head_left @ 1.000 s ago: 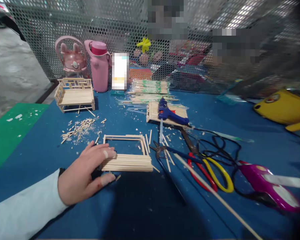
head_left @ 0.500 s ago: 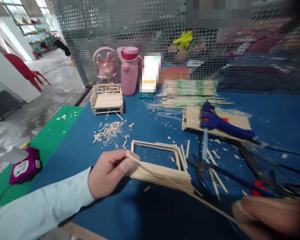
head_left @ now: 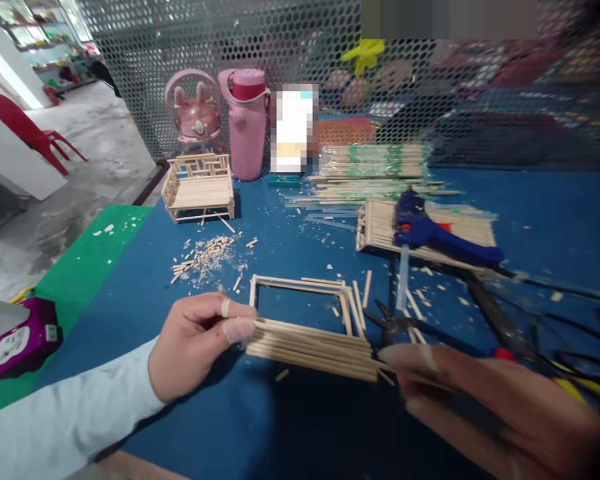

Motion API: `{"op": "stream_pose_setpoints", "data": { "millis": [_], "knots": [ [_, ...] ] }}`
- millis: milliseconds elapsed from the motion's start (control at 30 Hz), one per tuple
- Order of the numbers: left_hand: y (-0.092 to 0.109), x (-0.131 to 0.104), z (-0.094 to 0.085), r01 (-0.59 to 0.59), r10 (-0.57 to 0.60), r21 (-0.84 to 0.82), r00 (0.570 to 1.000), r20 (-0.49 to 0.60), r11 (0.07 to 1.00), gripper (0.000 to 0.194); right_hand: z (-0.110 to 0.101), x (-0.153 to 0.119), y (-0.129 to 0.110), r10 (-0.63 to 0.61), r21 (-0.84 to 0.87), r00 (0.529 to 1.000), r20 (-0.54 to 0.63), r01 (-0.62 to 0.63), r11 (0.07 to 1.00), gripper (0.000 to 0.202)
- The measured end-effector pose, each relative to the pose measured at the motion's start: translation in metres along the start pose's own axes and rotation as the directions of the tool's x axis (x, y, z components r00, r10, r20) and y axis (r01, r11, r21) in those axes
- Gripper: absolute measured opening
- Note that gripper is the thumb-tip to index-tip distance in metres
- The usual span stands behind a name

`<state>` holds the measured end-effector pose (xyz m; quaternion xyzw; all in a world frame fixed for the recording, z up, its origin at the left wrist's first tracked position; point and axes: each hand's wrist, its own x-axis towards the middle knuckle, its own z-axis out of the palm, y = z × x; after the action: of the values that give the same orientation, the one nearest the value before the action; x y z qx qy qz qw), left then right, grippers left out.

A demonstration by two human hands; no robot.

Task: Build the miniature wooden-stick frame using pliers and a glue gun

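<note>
My left hand (head_left: 200, 343) pinches the left end of a thin wooden stick that lies along a flat panel of sticks (head_left: 315, 350). Behind this panel, and touching it, a rectangular stick frame (head_left: 300, 285) lies on the blue table surface. At the panel's right end, my right hand (head_left: 445, 377) is closed on the stick's other end, its fingers somewhat blurred. Black-jawed pliers (head_left: 393, 323) lie just behind my right fingers, partly hidden by them.
A blue glue gun (head_left: 430, 237) rests on another stick panel (head_left: 480, 230) at the right. Farther back are bundled sticks (head_left: 375, 160), a pink bottle (head_left: 247, 133) and a small stick-built bench (head_left: 200, 192). Wood scraps (head_left: 205, 257) lie left of the frame. A purple box (head_left: 25, 337) is far left.
My right hand has moved left and up to the panel's right end, bringing the stick down along the panel. My left hand keeps its pinch. The whole view has shifted slightly.
</note>
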<state>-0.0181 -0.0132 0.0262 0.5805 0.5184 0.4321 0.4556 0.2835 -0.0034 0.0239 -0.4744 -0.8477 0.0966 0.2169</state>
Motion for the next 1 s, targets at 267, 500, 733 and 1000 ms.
{"op": "stream_pose_setpoints", "data": {
  "millis": [267, 500, 733, 1000],
  "knots": [
    [-0.005, 0.007, 0.003, 0.183, -0.207, -0.235, 0.975, -0.081, 0.955, 0.035, 0.006, 0.019, 0.004, 0.107, 0.098, 0.989, 0.101, -0.117, 0.988, 0.021],
    [-0.009, 0.016, 0.008, 0.39, -0.38, -0.274, 0.92, 0.093, 0.879, 0.047, 0.019, 0.016, 0.0, 0.112, 0.163, 0.992, 0.059, -0.12, 0.979, 0.017],
    [-0.01, 0.015, 0.007, 0.476, -0.438, -0.332, 0.879, 0.186, 0.814, 0.054, 0.013, 0.021, 0.005, 0.029, 0.163, 0.981, 0.189, -0.061, 0.985, 0.013],
    [-0.009, 0.015, 0.008, 0.507, -0.473, -0.342, 0.862, 0.183, 0.791, 0.064, 0.014, 0.026, 0.006, -0.009, 0.162, 0.973, 0.232, -0.029, 0.986, 0.016]
  ]
}}
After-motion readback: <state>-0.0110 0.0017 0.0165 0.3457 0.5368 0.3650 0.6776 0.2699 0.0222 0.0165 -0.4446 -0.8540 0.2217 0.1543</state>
